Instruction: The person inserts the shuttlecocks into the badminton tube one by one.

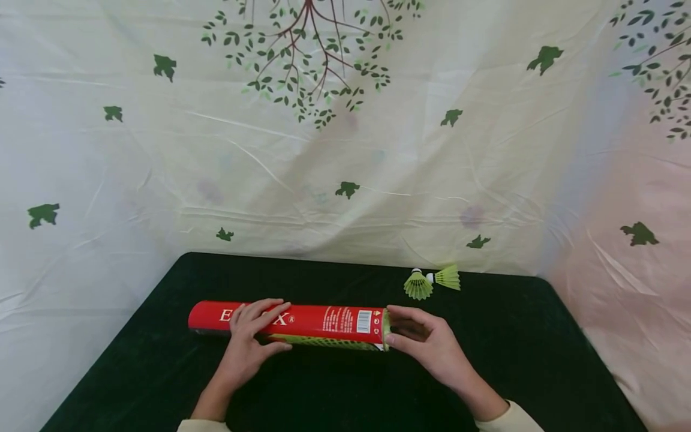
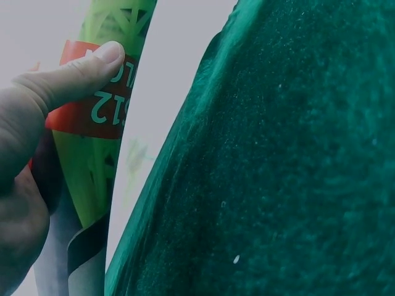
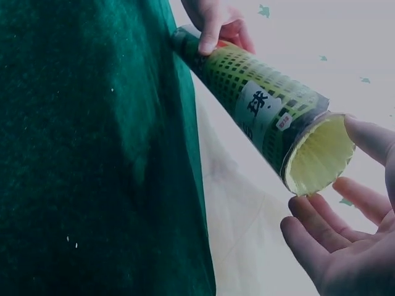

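Observation:
A red and green shuttlecock tube (image 1: 340, 321) lies sideways over the dark green table in the head view. My left hand (image 1: 251, 336) holds it near its left half, fingers over the top and thumb along the near side; the left wrist view shows the thumb (image 2: 86, 77) on a red band. At the tube's right end, a yellow-green shuttlecock skirt (image 3: 321, 154) fills the mouth, its edge just past the rim. My right hand (image 1: 432, 342) has thumb and fingertips on opposite sides of that edge. The shuttlecock's cork is hidden inside.
Two yellow-green shuttlecocks, one skirt-down (image 1: 418, 285) and one on its side (image 1: 447, 278), lie near the far edge of the green cloth-covered table (image 1: 335, 390). A pale curtain (image 1: 302, 162) printed with leaves hangs behind and at both sides.

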Demonstrator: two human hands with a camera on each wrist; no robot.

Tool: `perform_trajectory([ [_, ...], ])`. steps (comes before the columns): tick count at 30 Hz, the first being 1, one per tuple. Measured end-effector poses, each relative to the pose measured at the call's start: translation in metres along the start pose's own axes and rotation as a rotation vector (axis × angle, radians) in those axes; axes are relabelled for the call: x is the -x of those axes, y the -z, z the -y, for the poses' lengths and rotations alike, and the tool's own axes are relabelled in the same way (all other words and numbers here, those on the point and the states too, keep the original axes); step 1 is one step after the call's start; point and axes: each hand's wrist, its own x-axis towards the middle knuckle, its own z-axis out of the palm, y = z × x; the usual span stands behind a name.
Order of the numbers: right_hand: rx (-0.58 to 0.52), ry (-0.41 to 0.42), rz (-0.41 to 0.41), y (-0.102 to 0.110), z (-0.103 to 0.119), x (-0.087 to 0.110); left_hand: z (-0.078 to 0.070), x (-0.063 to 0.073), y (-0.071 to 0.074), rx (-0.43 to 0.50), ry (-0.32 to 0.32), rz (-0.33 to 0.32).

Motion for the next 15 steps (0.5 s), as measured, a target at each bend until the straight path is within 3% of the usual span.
perform_trajectory([
  [15, -0.043, -0.012, 0.007, -0.0087, 0.0021, -0.0024, 0.0040, -0.0009, -0.0012, -0.006, -0.005, -0.031],
])
